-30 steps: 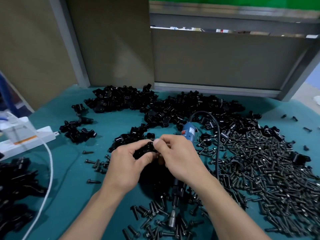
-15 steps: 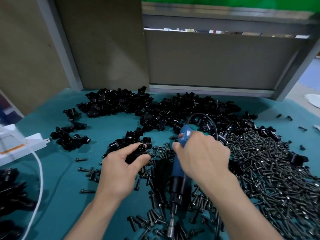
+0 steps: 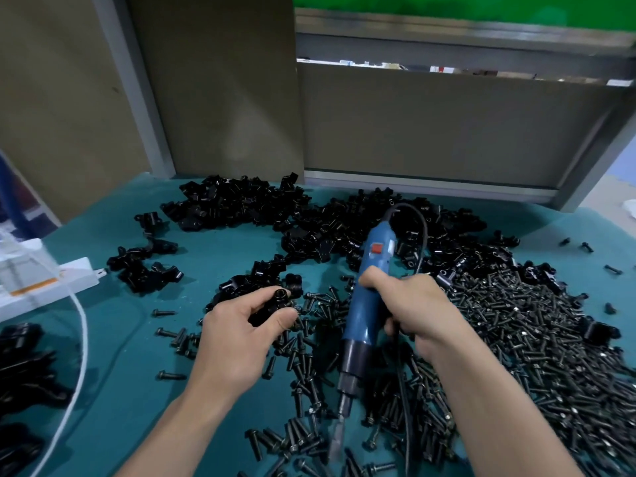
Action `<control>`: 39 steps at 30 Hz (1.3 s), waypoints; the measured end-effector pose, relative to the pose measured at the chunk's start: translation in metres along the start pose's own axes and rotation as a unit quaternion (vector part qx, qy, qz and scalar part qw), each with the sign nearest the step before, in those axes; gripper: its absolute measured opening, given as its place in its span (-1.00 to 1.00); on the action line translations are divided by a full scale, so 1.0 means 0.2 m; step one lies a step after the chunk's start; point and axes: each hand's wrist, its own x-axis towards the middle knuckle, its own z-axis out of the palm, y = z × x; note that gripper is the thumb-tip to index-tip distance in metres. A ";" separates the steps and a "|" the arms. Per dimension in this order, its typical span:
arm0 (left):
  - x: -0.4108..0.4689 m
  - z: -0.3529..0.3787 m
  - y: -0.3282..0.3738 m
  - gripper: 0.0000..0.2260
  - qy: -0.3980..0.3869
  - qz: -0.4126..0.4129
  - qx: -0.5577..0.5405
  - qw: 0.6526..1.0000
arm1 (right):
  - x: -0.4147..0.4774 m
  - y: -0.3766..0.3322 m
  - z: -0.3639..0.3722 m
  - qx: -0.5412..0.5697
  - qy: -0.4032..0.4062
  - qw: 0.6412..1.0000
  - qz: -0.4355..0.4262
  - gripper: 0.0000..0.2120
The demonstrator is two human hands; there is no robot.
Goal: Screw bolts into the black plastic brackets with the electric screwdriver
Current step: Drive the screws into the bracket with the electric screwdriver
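- The left hand [image 3: 237, 339] pinched a black bracket [image 3: 272, 306] between thumb and curled fingers.
- To its right, the right hand [image 3: 418, 315] gripped the blue electric screwdriver [image 3: 366, 304], fingers wrapped round it, bit pointing near.

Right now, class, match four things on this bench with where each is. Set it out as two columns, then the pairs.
1 screwdriver
2 one bracket
3 bolt heap
4 white cable

A left side of table
B left hand
C right hand
D right side of table

Pairs: 1-C, 2-B, 3-D, 4-A
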 end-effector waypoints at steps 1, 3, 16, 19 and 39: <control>0.00 0.00 -0.01 -0.35 0.000 0.001 0.003 1.000 | 0.01 -0.01 -0.02 0.040 -0.005 0.999 -0.003 -0.68; 0.00 0.00 -0.01 -0.36 -0.002 -0.002 0.008 1.000 | 0.02 -0.02 -0.04 0.117 -0.020 0.993 -0.009 -0.72; -0.02 0.01 0.00 -0.39 -0.017 0.007 0.017 1.000 | 0.03 -0.01 -0.08 0.567 -0.156 0.806 0.066 -0.56; -0.05 0.03 0.01 -0.38 -0.029 0.037 0.028 0.999 | 0.03 -0.04 -0.08 0.532 -0.114 0.838 0.043 -0.52; -0.07 0.04 0.04 -0.40 -0.033 0.031 -0.027 0.999 | 0.11 -0.10 0.05 0.617 0.068 0.784 -0.011 -0.83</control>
